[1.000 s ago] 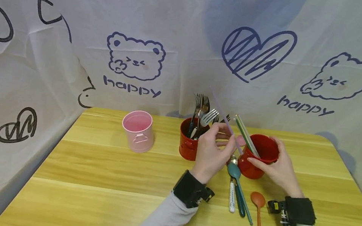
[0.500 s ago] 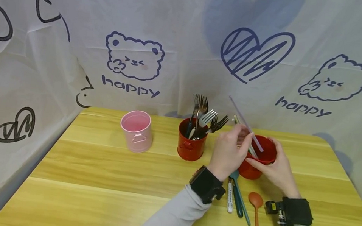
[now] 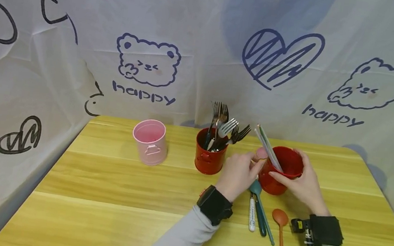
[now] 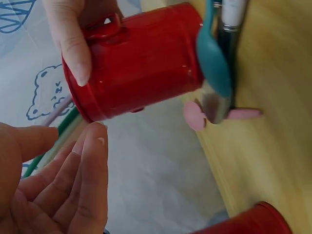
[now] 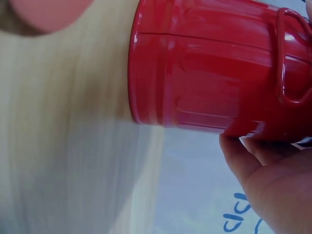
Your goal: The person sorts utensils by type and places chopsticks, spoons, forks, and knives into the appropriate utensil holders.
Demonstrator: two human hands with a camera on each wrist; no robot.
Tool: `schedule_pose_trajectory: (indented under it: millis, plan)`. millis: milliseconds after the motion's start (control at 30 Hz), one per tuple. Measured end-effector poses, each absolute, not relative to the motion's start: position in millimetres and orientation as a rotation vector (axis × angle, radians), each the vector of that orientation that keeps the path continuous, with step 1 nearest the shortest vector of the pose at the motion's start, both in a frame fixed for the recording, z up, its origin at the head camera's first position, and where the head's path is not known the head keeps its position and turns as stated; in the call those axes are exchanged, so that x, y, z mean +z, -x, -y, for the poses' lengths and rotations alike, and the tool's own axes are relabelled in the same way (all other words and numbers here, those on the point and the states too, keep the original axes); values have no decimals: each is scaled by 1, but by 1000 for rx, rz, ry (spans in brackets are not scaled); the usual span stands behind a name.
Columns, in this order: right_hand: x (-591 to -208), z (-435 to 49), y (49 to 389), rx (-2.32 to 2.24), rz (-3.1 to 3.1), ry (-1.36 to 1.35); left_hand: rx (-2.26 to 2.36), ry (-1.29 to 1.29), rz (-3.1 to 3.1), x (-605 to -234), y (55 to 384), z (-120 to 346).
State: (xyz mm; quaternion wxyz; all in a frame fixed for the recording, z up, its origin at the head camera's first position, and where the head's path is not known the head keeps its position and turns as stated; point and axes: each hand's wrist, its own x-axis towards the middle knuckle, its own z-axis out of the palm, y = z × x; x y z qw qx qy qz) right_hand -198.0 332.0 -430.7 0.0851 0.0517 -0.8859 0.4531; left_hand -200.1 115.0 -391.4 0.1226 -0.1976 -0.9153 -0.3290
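My right hand (image 3: pixel 305 183) grips a red metal bucket (image 3: pixel 274 185) near its rim, thumb on the near side and fingers behind. In the right wrist view its fingers (image 5: pixel 239 158) press on the wall of the bucket (image 5: pixel 209 73). Several thin pencil-like sticks (image 3: pixel 270 149), purple, green and pale, lean in it to the left. Just left of them is my left hand (image 3: pixel 236 174); the left wrist view shows its fingers (image 4: pixel 90 180) extended and holding nothing. A pink spoon (image 4: pixel 195 115) lies on the table behind the teal spoon (image 4: pixel 214 63).
A second red bucket (image 3: pixel 208 162) full of forks (image 3: pixel 228 128) stands left of my hands. Farther left is a pink bucket (image 3: pixel 152 152). A white marker (image 3: pixel 252 213), a teal spoon (image 3: pixel 256 188) and an orange spoon (image 3: pixel 280 218) lie on the table's near side.
The purple stick, pinched in my left hand before, went over the bucket and now leans in it with the others. My left hand has let go and moved back left. The right hand stays.
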Motion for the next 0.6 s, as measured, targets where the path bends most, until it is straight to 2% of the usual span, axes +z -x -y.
schedule_pose_trajectory:
  millis: [233,600]
  plan:
    - [-427,-332,197,1306,2670,-162,-956,554,2724,-403,196,-99]
    - [-408,-321,190,1233,2499,-209,-919,669,2623,-413,187,-72]
